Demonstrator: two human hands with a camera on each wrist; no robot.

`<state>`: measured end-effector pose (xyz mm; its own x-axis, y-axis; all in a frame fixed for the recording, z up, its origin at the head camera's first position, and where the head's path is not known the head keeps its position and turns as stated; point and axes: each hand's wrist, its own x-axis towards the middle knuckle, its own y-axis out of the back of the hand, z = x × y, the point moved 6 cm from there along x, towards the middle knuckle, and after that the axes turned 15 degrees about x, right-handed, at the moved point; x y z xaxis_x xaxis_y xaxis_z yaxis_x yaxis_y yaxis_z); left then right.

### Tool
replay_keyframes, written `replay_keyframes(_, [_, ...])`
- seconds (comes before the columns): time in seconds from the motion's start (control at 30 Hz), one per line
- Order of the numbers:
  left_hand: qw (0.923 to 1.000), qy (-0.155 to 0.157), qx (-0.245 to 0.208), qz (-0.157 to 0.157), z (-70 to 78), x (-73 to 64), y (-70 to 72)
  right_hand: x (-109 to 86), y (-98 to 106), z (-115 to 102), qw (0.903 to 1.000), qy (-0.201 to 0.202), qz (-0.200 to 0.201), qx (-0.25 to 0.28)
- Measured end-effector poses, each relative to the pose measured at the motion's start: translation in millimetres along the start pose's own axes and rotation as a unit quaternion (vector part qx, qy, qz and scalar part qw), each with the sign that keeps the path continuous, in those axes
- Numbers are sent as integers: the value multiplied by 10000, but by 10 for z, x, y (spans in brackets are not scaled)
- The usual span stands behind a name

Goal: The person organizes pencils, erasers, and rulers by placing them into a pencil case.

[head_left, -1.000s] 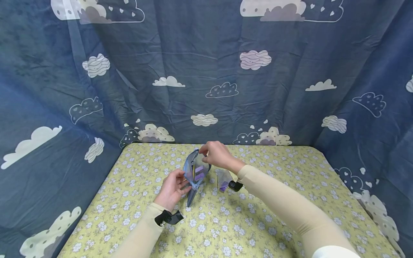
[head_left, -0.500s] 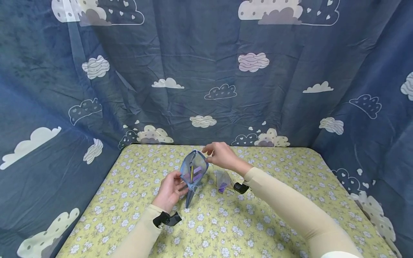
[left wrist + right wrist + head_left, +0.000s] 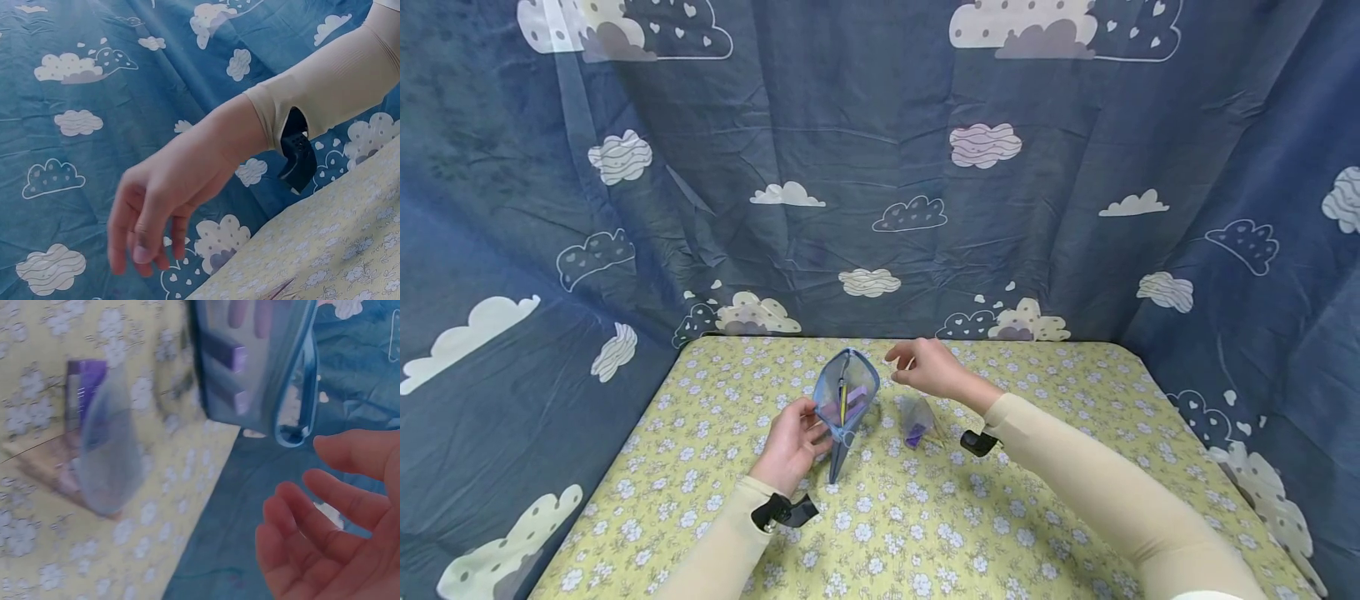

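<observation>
In the head view my left hand holds a blue mesh zip pouch by its left side. The pouch's mouth gapes, showing a yellow and dark pencil-like stick and purple blocks inside. Through the mesh in the right wrist view, some left fingers show. My right hand hovers just right of the pouch, apart from it, fingers loosely bent around nothing. From the left wrist view, this same right hand hangs with nothing in it. Part of the left hand is hidden by the pouch.
A small translucent bag lies on the table right of the pouch, with a purple piece and thin brownish pieces by it. The flowered yellow tablecloth ends at a blue cloud-print curtain behind and at both sides.
My right hand has let go of the pouch's edge and drawn away to the right. The pouch, still in my left hand, has shifted slightly left.
</observation>
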<state>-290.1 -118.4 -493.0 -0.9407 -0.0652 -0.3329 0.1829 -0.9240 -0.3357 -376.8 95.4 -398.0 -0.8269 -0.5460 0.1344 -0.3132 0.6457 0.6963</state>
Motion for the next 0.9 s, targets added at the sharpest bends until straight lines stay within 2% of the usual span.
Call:
replay_keyframes(0.33, [10000, 2, 76, -26, -9, -3, 26, -94, 36, 299, 9974, -477, -12, 543])
replay_keyframes(0.67, [10000, 33, 64, -15, -14, 3, 22, -236, -21, 556, 9926, -1020, 100, 658])
replay_keyframes(0.9, [10000, 80, 48, -14, -20, 15, 25, -320, -94, 723, 9897, -1102, 199, 888])
